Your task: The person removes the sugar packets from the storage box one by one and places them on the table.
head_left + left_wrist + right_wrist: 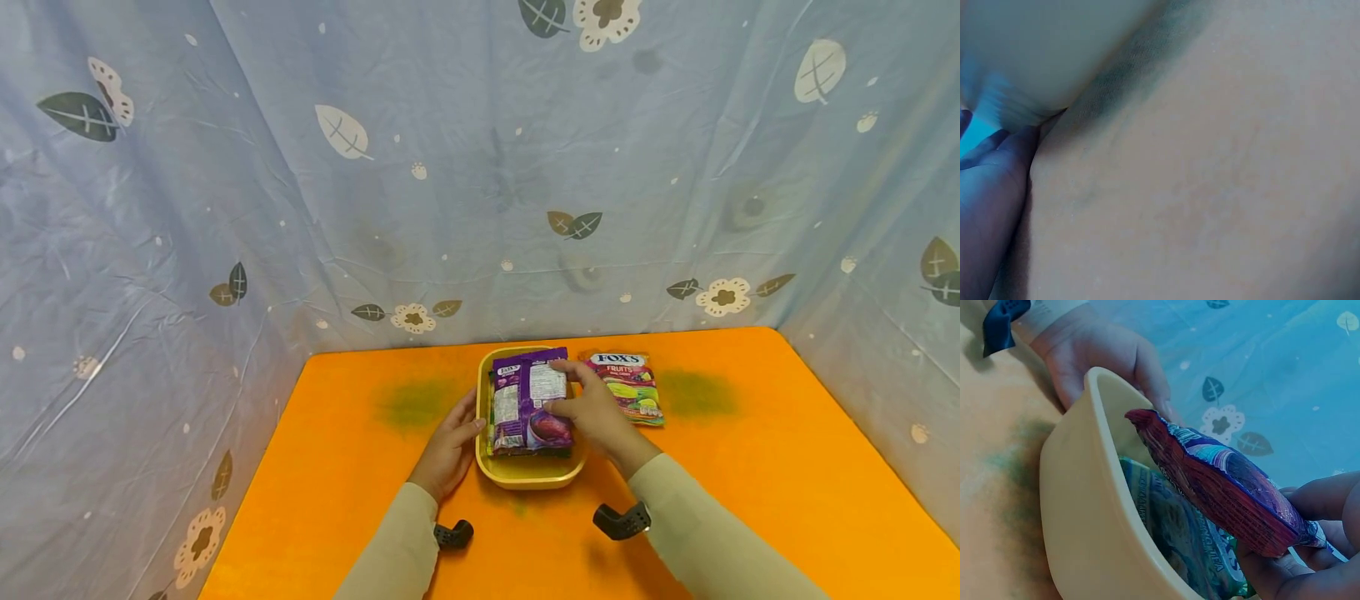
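My right hand (596, 412) pinches a purple FOX'S candy packet (510, 408) by its right edge, thumb on the printed face. The packet is tilted over a yellow plastic tub (528, 481). Below it in the tub, a green-and-blue candy packet (1175, 531) shows in the right wrist view. My left hand (447, 446) rests against the tub's left wall with fingers extended along the outside and the thumb at the rim. The left wrist view catches part of this hand (988, 200) beside the tub's pale wall (1041, 50).
A red FOX'S fruits candy packet (626, 392) lies on the orange tabletop (360, 517) just right of the tub. Blue leaf-patterned curtains (480, 183) stand behind the table and along both sides.
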Motion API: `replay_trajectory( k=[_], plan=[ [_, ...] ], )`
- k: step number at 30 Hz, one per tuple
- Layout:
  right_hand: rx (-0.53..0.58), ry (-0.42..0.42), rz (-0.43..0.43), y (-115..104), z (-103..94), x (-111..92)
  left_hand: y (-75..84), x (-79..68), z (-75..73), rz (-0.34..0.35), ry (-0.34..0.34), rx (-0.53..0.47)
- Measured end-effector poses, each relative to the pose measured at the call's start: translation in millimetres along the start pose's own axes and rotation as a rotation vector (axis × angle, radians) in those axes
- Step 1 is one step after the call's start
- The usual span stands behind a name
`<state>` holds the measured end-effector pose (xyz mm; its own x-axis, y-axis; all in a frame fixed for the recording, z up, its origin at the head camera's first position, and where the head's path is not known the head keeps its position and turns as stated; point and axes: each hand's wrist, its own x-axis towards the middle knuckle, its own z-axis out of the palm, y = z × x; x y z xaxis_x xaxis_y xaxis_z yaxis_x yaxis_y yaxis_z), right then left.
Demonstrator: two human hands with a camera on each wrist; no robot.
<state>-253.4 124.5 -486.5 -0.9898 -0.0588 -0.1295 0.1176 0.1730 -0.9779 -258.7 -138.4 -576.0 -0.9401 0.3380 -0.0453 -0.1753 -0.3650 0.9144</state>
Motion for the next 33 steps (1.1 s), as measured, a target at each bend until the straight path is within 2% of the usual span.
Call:
replay_trajectory(
  k=[11, 17, 24, 33],
  plan=[
    [0.043, 0.035, -0.028, -5, -21.7, 2, -0.5, 0.8, 0.2, 0.011, -0.007, 0.015],
    [0.111, 0.053, -0.019, -5, -37.5, 2, 0.5, 1.0, 0.2, 0.002, -0.008, 0.006],
    [0.212, 0.052, -0.041, 5, -59.6, 5, -1.0, 1.6, -0.7, -0.001, -0.008, 0.002],
    [0.222, 0.069, -0.041, 22, -98.5, 3, -0.7, 1.1, -1.8, -0.011, 0.006, -0.01]
  ],
)
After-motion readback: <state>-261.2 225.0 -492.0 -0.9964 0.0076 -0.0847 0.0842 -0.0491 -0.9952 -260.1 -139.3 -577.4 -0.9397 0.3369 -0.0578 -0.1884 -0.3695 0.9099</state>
